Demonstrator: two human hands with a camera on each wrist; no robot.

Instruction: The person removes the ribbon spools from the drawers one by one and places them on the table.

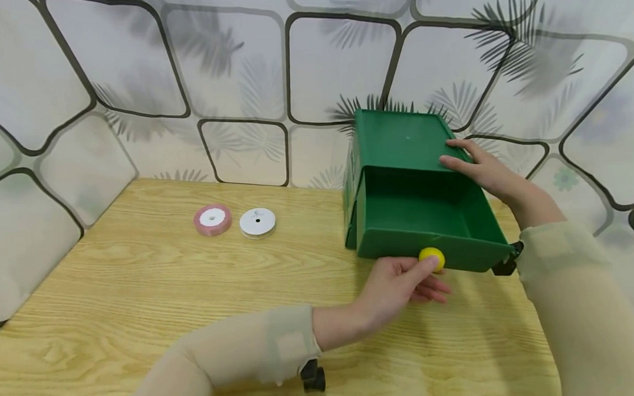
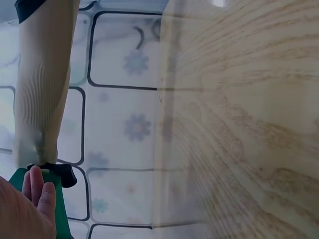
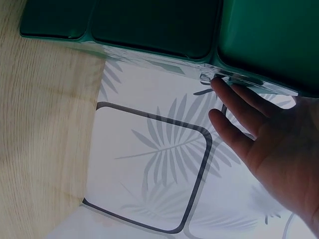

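A small green drawer box stands at the back right of the table, its top drawer pulled out toward me with a bare inside. On the drawer's front sits a round yellow knob. My left hand pinches this knob, thumb on its face and the other fingers extended beneath. Fairly straight fingers of my right hand rest along the right edge of the box top. The right wrist view shows those fingertips against the box's side.
To the left on the wooden table lie a pink-edged ribbon spool and a white ribbon spool. A patterned wall covering rises right behind the box and along the table's back edge.
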